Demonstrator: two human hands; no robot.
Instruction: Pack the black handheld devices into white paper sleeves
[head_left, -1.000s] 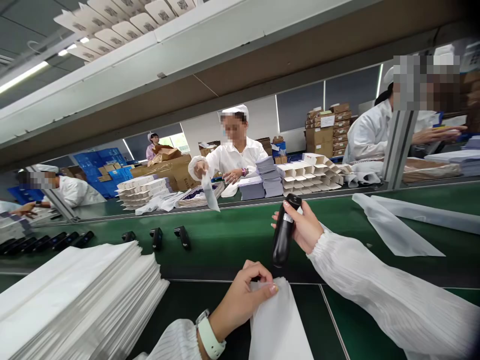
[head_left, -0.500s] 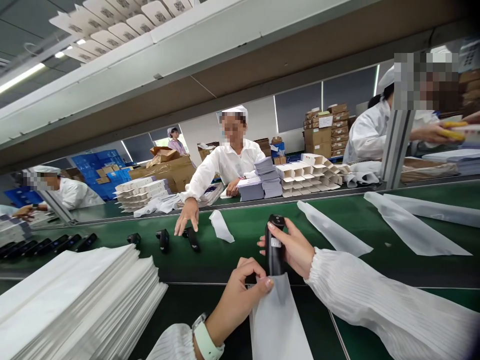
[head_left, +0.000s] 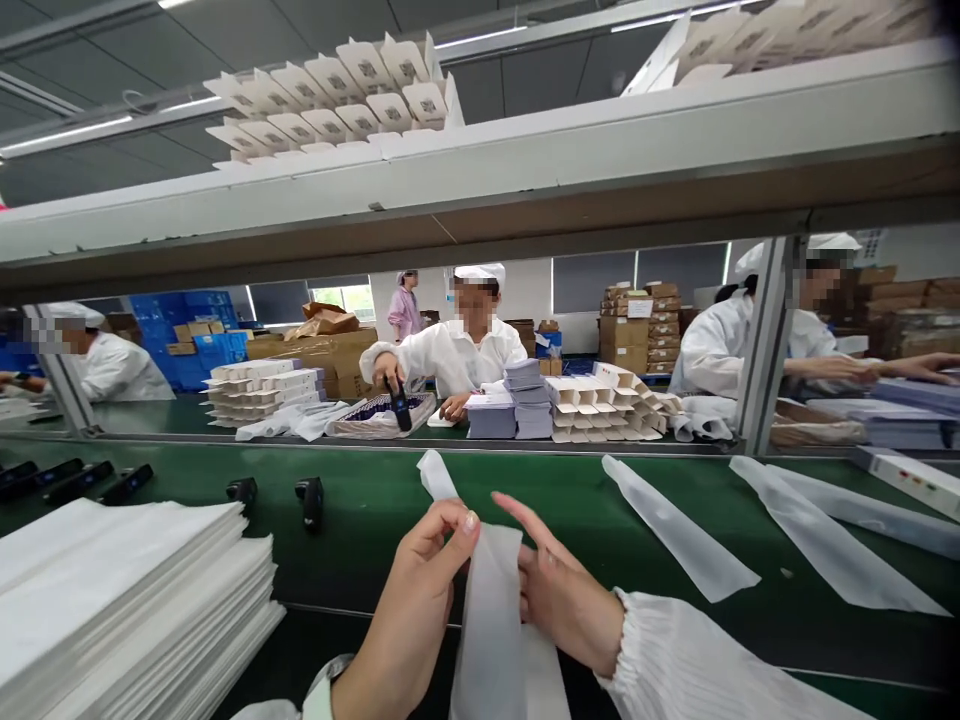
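Note:
My left hand [head_left: 427, 585] pinches the upper end of a translucent white plastic sleeve [head_left: 491, 620] between thumb and fingers. The sleeve hangs down toward me in front of the green belt. At its right edge is my right hand [head_left: 566, 595], one finger stretched out and the others bent, partly behind the plastic. The black handheld device is out of sight; whether it lies inside the sleeve, I cannot tell. Another pale sheet [head_left: 546, 680] shows beneath the sleeve's lower right side.
A stack of white sleeves [head_left: 112, 600] stands at left. On the green belt [head_left: 360, 570] lie several black devices [head_left: 309, 502] and filled-looking sleeves [head_left: 675, 530]. Across it, a co-worker [head_left: 465, 345] holds a black device [head_left: 397, 405] beside white boxes [head_left: 607, 405]. A shelf [head_left: 480, 165] crosses overhead.
The black device in my right hand has gone from view, and that hand has loosened beside the sleeve. My left hand has raised the sleeve's top. The co-worker has lifted a device off the belt.

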